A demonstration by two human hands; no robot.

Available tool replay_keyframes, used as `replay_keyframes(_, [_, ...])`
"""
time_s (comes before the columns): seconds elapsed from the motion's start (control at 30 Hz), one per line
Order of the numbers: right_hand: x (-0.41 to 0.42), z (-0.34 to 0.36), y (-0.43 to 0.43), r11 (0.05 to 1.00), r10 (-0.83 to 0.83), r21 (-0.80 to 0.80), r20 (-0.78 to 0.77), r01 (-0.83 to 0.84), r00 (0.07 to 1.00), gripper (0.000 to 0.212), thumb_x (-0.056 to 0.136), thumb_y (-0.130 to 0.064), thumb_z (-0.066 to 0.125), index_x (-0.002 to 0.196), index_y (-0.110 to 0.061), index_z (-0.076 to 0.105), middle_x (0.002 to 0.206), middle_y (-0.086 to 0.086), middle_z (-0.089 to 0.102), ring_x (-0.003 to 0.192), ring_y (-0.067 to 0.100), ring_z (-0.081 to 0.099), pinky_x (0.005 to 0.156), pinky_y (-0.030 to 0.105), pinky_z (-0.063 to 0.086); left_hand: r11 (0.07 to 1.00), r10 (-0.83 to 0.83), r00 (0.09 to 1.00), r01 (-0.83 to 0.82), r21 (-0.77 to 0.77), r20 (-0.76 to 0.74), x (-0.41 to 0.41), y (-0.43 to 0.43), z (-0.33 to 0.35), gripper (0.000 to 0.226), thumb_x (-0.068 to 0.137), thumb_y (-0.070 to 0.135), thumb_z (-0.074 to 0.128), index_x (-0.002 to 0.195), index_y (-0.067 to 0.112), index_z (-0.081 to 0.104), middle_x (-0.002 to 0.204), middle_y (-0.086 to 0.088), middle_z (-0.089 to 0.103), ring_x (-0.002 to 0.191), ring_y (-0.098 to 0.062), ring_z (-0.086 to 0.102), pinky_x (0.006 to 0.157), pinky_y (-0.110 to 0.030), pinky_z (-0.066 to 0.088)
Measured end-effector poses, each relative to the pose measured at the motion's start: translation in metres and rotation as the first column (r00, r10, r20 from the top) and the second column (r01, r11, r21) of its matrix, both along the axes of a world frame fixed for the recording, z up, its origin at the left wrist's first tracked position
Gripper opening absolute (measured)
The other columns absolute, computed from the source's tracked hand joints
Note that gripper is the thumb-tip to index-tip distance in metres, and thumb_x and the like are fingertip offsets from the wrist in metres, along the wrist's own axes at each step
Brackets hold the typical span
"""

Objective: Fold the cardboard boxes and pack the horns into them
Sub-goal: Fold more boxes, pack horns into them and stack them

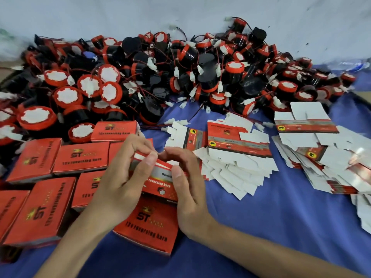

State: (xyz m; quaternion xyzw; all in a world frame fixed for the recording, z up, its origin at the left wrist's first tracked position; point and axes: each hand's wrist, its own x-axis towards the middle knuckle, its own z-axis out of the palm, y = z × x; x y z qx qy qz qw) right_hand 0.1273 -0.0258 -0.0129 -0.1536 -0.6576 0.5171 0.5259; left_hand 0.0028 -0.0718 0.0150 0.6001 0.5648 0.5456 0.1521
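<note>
Your 2 hands meet at the centre of the view, both wrapped around 1 small red printed cardboard box (160, 181) marked "12v reversing horn". Your left hand (124, 177) curls over the box's left end, thumb pressed along its upper edge, likely to steady it. Your right hand (186, 183) grips the right end, its thumb on the grey side panel and its fingertips reaching to the white flap (142, 156) at the top, which looks as if it is being tucked shut. Whether a horn is already inside cannot be seen.

The held box hovers just above another closed red box (148, 223) lying flat on the blue cloth-covered table (271, 227). To your left, a group of finished red boxes (80, 157) lies side by side, touching, probably set there to keep packed stock apart from the rest.

To your right, within easy reach, 2 fanned stacks of flat unfolded cardboard blanks (236, 157), white inside and red outside, wait to be folded; the further stack (313, 141) sits near the table's right edge.

Beyond everything, against a pale wall, a large heap of black cylindrical horns with red rims and white paper faces (160, 77) spreads across the table, their thin red and black wires and white plugs tangled. Many remain unpacked, so the task seems far from done.
</note>
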Motion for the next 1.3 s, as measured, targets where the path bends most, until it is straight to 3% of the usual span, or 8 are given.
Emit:
replay_keyframes(0.57, [-0.007, -0.002, 0.003, 0.976, -0.201, 0.082, 0.004, 0.200, 0.980, 0.031, 0.099, -0.029, 0.049, 0.107, -0.008, 0.071, 0.110, -0.002, 0.072, 0.102, 0.019, 0.067, 0.086, 0.031, 0.052, 0.997, 0.015, 0.998, -0.011, -0.076, 0.053, -0.010, 0.008, 0.003, 0.040, 0.089, 0.059, 0.046, 0.069, 0.025, 0.047, 0.072, 0.006, 0.053, 0.059, -0.020, 0.051, 0.055, -0.032, 0.042])
replay_keyframes(0.7, [-0.008, -0.001, 0.002, 0.988, -0.146, 0.063, 0.052, 0.143, 0.988, 0.035, 0.101, -0.035, 0.044, 0.112, -0.014, 0.069, 0.116, -0.001, 0.068, 0.106, 0.022, 0.064, 0.088, 0.035, 0.050, 0.895, 0.090, 0.977, 0.006, -0.447, 0.194, -0.029, 0.044, 0.002, 0.062, 0.092, 0.019, 0.059, 0.030, 0.021, 0.052, 0.045, -0.017, 0.042, 0.041, -0.033, 0.048, 0.051, -0.044, 0.033])
replay_keyframes(0.77, [-0.004, 0.002, 0.001, 0.997, -0.067, -0.034, 0.099, 0.070, 0.993, 0.041, 0.098, -0.046, 0.043, 0.116, -0.018, 0.067, 0.117, -0.003, 0.065, 0.110, 0.020, 0.062, 0.091, 0.034, 0.050, 0.986, 0.016, 0.991, 0.006, -0.166, 0.133, -0.022, 0.030, 0.005, 0.044, 0.097, 0.037, 0.051, 0.055, 0.036, 0.064, 0.065, 0.004, 0.060, 0.057, -0.004, 0.061, 0.050, -0.023, 0.043])
replay_keyframes(0.83, [-0.004, 0.006, 0.005, 0.987, 0.044, -0.157, 0.072, -0.032, 0.996, 0.042, 0.091, -0.049, 0.053, 0.115, -0.017, 0.065, 0.115, 0.000, 0.065, 0.111, 0.018, 0.062, 0.092, 0.040, 0.051, 0.999, -0.016, 0.998, 0.014, 0.033, 0.062, -0.010, 0.005, 0.004, 0.019, 0.089, 0.056, 0.055, 0.086, 0.037, 0.059, 0.091, 0.013, 0.059, 0.084, -0.003, 0.062, 0.069, -0.015, 0.050])
replay_keyframes(0.9, [-0.008, 0.009, 0.012, 0.970, 0.107, -0.228, 0.080, -0.086, 0.991, 0.046, 0.080, -0.050, 0.063, 0.108, -0.013, 0.063, 0.110, 0.008, 0.065, 0.107, 0.004, 0.062, 0.091, 0.030, 0.052, 0.998, 0.061, 0.996, -0.062, 0.009, 0.062, -0.017, 0.000, -0.014, 0.001, 0.086, 0.037, 0.061, 0.085, 0.036, 0.060, 0.091, 0.007, 0.060, 0.084, -0.002, 0.062, 0.074, -0.016, 0.049])
replay_keyframes(1.0, [-0.006, 0.006, 0.015, 0.980, 0.132, -0.177, 0.204, -0.096, 0.970, 0.059, 0.076, -0.032, 0.077, 0.121, -0.010, 0.048, 0.110, 0.004, 0.057, 0.108, -0.013, 0.055, 0.092, 0.015, 0.047, 0.959, 0.244, 0.919, -0.181, -0.219, 0.309, -0.030, 0.014, -0.024, 0.028, 0.071, 0.051, 0.076, 0.073, 0.025, 0.064, 0.078, -0.005, 0.062, 0.073, 0.003, 0.063, 0.078, -0.026, 0.049])
replay_keyframes(1.1, [0.009, 0.010, 0.011, 0.991, 0.119, -0.089, 0.255, -0.099, 0.959, 0.063, 0.077, -0.007, 0.077, 0.129, -0.026, 0.046, 0.128, -0.002, 0.050, 0.119, 0.007, 0.055, 0.097, 0.027, 0.048, 0.991, 0.119, 0.927, -0.091, -0.096, 0.355, -0.025, 0.011, -0.019, 0.023, 0.074, 0.053, 0.066, 0.085, 0.033, 0.063, 0.092, 0.006, 0.067, 0.089, -0.010, 0.066, 0.078, -0.040, 0.055])
replay_keyframes(1.3, [0.022, 0.031, 0.028, 0.997, 0.034, 0.051, 0.280, -0.050, 0.959, 0.052, 0.070, -0.034, 0.078, 0.114, -0.038, 0.049, 0.105, -0.028, 0.060, 0.098, 0.004, 0.064, 0.085, 0.027, 0.053, 0.983, -0.103, 0.931, 0.149, -0.107, 0.351, -0.012, -0.001, 0.001, 0.059, 0.062, 0.077, 0.068, 0.106, 0.039, 0.059, 0.101, 0.008, 0.070, 0.089, -0.013, 0.070, 0.068, -0.027, 0.059])
